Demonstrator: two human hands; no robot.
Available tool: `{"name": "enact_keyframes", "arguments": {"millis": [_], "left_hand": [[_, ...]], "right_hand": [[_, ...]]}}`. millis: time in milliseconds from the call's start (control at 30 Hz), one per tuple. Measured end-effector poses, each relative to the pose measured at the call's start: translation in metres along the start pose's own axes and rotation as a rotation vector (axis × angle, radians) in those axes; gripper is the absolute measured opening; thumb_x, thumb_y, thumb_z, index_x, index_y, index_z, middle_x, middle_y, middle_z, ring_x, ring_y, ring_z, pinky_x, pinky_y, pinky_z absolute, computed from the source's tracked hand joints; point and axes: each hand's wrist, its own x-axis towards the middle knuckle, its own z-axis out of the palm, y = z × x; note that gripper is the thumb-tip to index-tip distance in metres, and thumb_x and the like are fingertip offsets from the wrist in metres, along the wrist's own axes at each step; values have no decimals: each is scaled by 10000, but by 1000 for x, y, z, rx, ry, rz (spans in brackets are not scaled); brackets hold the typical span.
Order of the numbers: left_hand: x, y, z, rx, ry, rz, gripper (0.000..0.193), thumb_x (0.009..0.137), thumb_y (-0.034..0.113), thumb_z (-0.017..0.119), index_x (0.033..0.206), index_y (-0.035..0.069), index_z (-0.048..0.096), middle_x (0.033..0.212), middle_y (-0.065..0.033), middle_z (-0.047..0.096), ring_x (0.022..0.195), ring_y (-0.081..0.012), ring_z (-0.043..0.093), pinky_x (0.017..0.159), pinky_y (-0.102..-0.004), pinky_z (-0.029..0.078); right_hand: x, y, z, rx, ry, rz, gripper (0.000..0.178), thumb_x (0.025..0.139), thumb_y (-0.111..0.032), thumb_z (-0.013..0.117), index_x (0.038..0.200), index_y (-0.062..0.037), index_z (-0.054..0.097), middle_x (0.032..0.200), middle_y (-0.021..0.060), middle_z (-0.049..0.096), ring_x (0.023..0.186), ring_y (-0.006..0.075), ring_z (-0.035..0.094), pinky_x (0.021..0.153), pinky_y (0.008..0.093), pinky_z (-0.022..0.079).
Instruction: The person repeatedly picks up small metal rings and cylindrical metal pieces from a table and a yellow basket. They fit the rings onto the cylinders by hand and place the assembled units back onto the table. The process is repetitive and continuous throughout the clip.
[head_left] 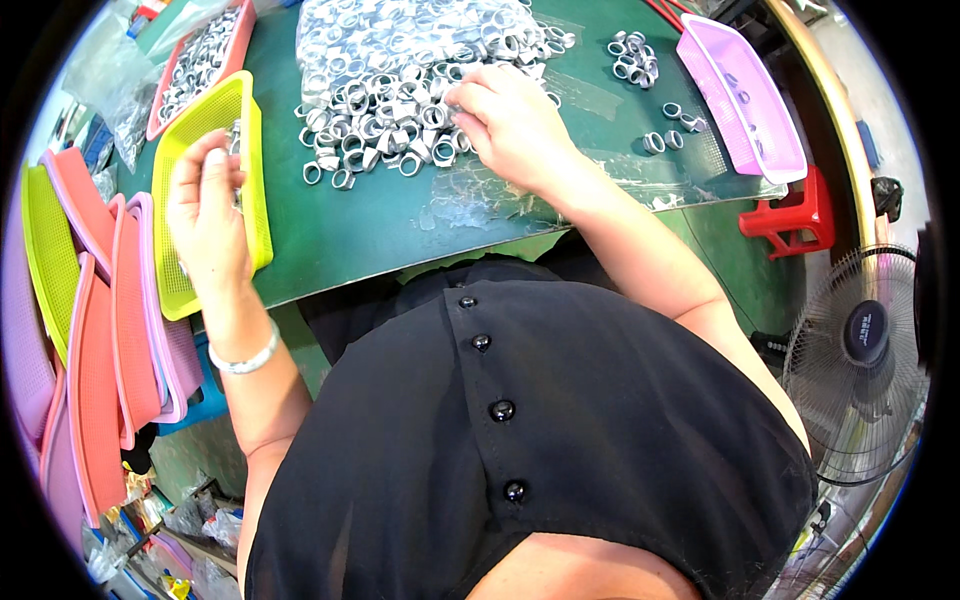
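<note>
A heap of grey metal rings (375, 125) lies on the green table, spilling from a clear plastic bag (380, 45) full of the same rings. At the heap's right side is my right hand (515, 130), thumb and fingers bent together among the rings; what sits between the fingertips is hidden. My left hand (210, 220) hovers over a yellow-green plastic basket (255, 180), palm turned up and fingers curled in toward the thumb. I cannot make out what it holds, if anything. A few rings show inside that basket behind my fingers.
A red basket (240, 45) of small metal parts stands at the far left. Stacked empty baskets (110, 330) lean beside the table. On the right are small ring groups (632, 60), a pale purple basket (740, 90), a red stool (795, 215) and a standing fan (860, 370).
</note>
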Motion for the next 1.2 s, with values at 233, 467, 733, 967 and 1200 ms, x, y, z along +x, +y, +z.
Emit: {"name": "enact_keyframes", "arguments": {"millis": [233, 467, 733, 967, 1200], "left_hand": [[-4, -4, 13, 943, -163, 613, 243, 776, 82, 595, 1017, 53, 592, 1015, -151, 563, 949, -293, 530, 826, -364, 412], [-3, -34, 86, 882, -512, 690, 325, 714, 44, 601, 1034, 99, 596, 1008, -128, 534, 941, -304, 508, 833, -382, 393], [9, -35, 94, 895, -600, 605, 138, 683, 98, 636, 809, 61, 593, 822, -74, 549, 848, -270, 526, 759, -381, 402], [8, -31, 95, 770, -638, 489, 121, 666, 100, 646, 750, 43, 581, 756, -87, 560, 784, -285, 532, 703, -379, 417], [6, -42, 98, 416, -492, 478, 100, 701, 43, 648, 746, 20, 561, 714, -63, 575, 731, -195, 554, 669, -301, 434]], "right_hand": [[29, 11, 27, -239, -214, -40, 252, 784, -144, 567, 1032, -96, 582, 1061, 60, 524, 1038, 258, 451, 861, 419, 357], [35, 16, 23, -141, -357, -33, 232, 802, -177, 553, 1014, -92, 598, 1113, 67, 519, 1038, 272, 450, 892, 411, 358], [30, 18, 14, 201, -388, -23, 145, 733, -108, 608, 870, -70, 582, 878, 67, 566, 946, 256, 487, 821, 378, 385], [30, 10, 12, 39, -357, -149, 93, 743, -73, 590, 835, -70, 582, 895, 64, 561, 937, 238, 504, 831, 362, 371], [28, 16, 7, 437, -186, 84, 88, 782, -62, 578, 864, -31, 564, 909, 65, 592, 777, 178, 576, 678, 287, 465]]}}
